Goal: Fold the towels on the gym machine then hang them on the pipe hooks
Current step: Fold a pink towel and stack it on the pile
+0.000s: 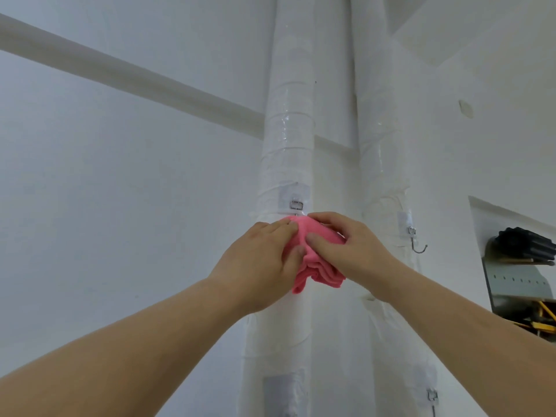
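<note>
Hands meet at the centre of the frame, both pressed to a pink towel [316, 260] that is bunched against the left white pipe [288, 139]. The left hand [258, 260] lies on the towel's left edge, thumb and fingers closed on the cloth; the right hand [352, 245] covers its upper right, thumb across the front and fingers curled over the top fold. Just above them sits the adhesive hook plate [294, 197] with its metal loop; the hook's tip is hidden behind the towel and fingers, so whether the cloth has caught on it cannot be told.

The step in hand looks like the hanging itself. To do it well, I would judge that the top fold should be held taut between the two hands and drawn down over the hook so the weight sits in the crook — not on a loose outer layer, which could slip and let the folds fall open. Letting go one hand at a time would show whether it holds.

The towel is soft, fuzzy, microfibre-like, its folded layers showing as rounded ruffles at the lower edge. The pipe is wrapped in white covering banded with glossy clear tape, slightly wrinkled. To the right of centre a second pipe [382, 145] carries a bare hook [416, 240] — thin bent steel wire on a clear plate — and another hook [432, 398] shows at the lower right.
</note>
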`<move>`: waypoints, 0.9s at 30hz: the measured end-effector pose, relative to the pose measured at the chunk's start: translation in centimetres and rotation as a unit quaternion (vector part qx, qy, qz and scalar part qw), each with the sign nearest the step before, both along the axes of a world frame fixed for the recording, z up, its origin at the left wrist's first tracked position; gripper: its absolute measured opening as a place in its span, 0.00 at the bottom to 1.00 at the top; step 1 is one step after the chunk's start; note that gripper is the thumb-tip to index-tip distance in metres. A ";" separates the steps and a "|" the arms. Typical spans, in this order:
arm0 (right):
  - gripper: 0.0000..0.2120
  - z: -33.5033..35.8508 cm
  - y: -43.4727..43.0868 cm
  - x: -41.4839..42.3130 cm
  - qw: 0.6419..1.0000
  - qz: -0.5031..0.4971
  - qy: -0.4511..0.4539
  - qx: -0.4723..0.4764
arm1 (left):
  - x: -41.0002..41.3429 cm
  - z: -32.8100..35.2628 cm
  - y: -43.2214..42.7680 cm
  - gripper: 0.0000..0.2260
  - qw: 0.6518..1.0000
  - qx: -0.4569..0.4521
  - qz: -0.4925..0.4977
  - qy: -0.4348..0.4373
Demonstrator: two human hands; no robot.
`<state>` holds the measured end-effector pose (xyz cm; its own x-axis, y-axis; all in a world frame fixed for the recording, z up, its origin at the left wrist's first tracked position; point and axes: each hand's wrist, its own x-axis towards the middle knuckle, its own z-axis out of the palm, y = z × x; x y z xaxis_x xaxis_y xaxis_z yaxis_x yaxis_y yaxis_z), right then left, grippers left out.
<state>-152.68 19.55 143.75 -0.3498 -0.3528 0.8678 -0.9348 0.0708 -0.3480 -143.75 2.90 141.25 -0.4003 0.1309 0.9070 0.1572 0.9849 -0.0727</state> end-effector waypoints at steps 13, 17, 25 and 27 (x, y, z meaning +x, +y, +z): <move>0.17 -0.6 -1.4 -1.3 1.000 -0.022 0.016 -0.013 | -0.8 -0.5 -0.1 0.25 0.999 -0.009 0.046 0.015; 0.13 0.4 -1.0 0.2 0.998 -0.023 -0.033 0.051 | 0.2 0.3 0.4 0.23 0.998 -0.007 0.059 -0.037; 0.22 2.9 0.1 2.2 0.987 -0.135 0.024 0.088 | 2.8 1.8 1.2 0.18 0.997 -0.007 0.067 -0.046; 0.20 3.0 0.0 2.4 0.985 -0.137 0.026 0.098 | 3.1 1.9 1.2 0.16 0.996 -0.002 0.067 -0.056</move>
